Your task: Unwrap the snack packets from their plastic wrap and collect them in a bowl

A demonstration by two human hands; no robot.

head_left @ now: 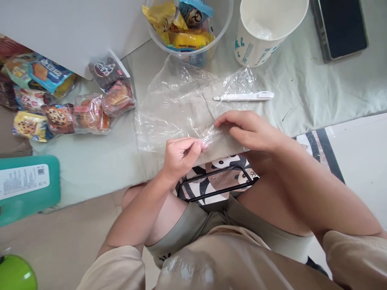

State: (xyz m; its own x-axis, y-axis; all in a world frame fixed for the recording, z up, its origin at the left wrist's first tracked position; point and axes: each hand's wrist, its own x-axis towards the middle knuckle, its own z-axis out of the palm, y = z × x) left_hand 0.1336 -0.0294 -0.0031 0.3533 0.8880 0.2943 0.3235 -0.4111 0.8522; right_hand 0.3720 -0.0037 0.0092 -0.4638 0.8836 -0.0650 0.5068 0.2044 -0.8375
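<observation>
A clear, crinkled plastic bag (pixel 175 104) lies spread over the cloth in front of me. My left hand (pixel 184 155) is closed, with thumb and index finger pinching the bag's near edge. To its right, my right hand (pixel 254 131) has curled fingers on the same bunched edge; its index fingertip presses the film, and the lower fingers are partly hidden. Just beyond the right hand, a slim white capped cutter or pen-like tool (pixel 244 96) rests across the bag's right side.
Wrapped snacks fill part of a clear tub (pixel 225 30) at the back. Beside it are a white paper bucket (pixel 256 52) and a dark phone (pixel 341 28). Several packaged breads and cookies (pixel 92 112) lie left, near a teal box (pixel 54 181). A black frame (pixel 220 193) stands below the table edge.
</observation>
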